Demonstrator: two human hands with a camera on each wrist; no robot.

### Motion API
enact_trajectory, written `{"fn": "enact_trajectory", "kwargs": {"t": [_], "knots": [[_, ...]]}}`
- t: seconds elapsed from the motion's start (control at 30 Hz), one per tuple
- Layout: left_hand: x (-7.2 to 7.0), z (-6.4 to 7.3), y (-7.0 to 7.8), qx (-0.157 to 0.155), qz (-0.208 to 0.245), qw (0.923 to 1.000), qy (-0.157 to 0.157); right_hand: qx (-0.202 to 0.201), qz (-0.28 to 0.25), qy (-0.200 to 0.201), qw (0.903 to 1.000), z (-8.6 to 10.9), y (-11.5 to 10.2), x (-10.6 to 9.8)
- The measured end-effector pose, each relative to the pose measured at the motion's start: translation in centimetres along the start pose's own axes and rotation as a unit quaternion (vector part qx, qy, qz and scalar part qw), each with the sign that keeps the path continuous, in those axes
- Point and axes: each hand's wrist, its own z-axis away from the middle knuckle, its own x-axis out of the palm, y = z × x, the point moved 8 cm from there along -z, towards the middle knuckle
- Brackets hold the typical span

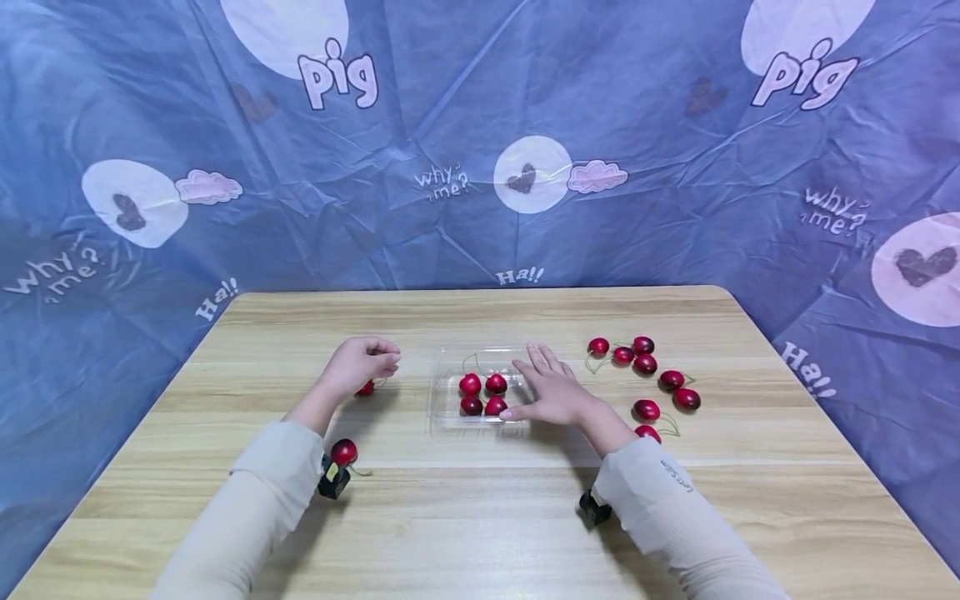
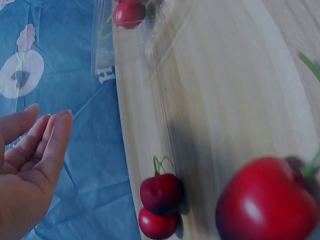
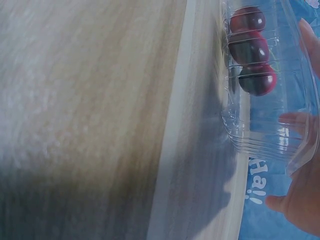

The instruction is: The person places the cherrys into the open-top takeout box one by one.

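A clear plastic container (image 1: 442, 417) holds several dark red cherries (image 1: 470, 384); it stands mid-table. My right hand (image 1: 551, 392) lies over the container's right end, fingers spread, thumb at the near rim. In the right wrist view, a finger (image 3: 295, 120) shows through the clear plastic. My left hand (image 1: 363, 367) hovers left of the container, above a red cherry (image 1: 365, 387) that it partly covers. The left wrist view has its thumb apart from the fingers (image 2: 57, 137), with nothing between them. Two cherries (image 2: 161, 195) lie close together there.
Another cherry (image 1: 344, 452) lies beside the left wrist camera (image 1: 333, 479). Several cherries with green stems (image 1: 645, 364) are scattered on the right of the wooden table (image 1: 465, 533). A blue printed cloth (image 1: 420, 108) hangs behind the table.
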Motion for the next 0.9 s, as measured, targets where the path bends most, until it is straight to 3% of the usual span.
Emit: {"fn": "enact_trajectory", "kwargs": {"t": [0.6, 0.9], "knots": [[-2.1, 1.5, -2.3, -0.026, 0.000, 0.9997, 0.005, 0.006, -0.009, -0.001, 0.9999, 0.0, -0.1, 0.0], [-2.3, 1.5, -3.4, -0.036, 0.055, 0.9979, -0.002, 0.002, -0.006, 0.001, 1.0000, 0.0, -0.2, -0.1]]}}
